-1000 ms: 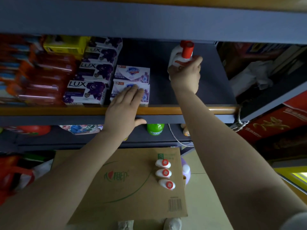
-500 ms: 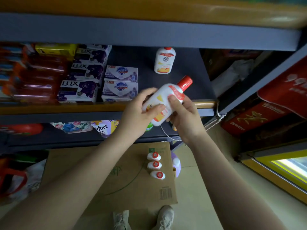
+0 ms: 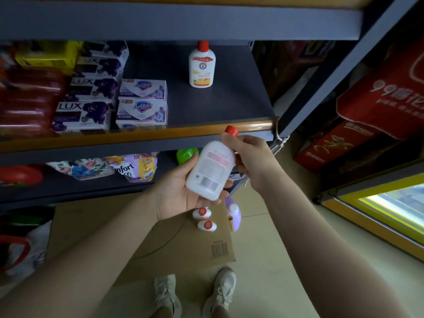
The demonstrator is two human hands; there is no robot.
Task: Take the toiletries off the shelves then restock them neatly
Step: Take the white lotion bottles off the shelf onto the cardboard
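Left hand: we see our left hand (image 3: 181,191) palm up below the shelf edge, fingers curled under the white bottle (image 3: 210,172) and thumb up along its left side, cradling its lower half.
Right hand: our right hand (image 3: 250,157) comes in from the right and grips the bottle's neck just under the red cap (image 3: 231,130), fingers wrapped round it.
Held bottle: tilted, cap up and to the right, back label and barcode facing us, in the air in front of the orange shelf lip (image 3: 137,134).
Second bottle: a matching bottle (image 3: 202,65) stands upright well back on the dark shelf (image 3: 218,106), apart from the soap boxes (image 3: 142,104) stacked to its left.
Floor: two more red-capped bottles (image 3: 204,219) lie on the cardboard sheet (image 3: 183,244); a purple container (image 3: 234,214) stands at its right edge.
Hidden: our right fingertips are behind the bottle's neck; our left fingertips barely show past its base.
Hard to make out: the red packs (image 3: 27,99) at far left are blurred, and the print on the held label is too small for us to read.
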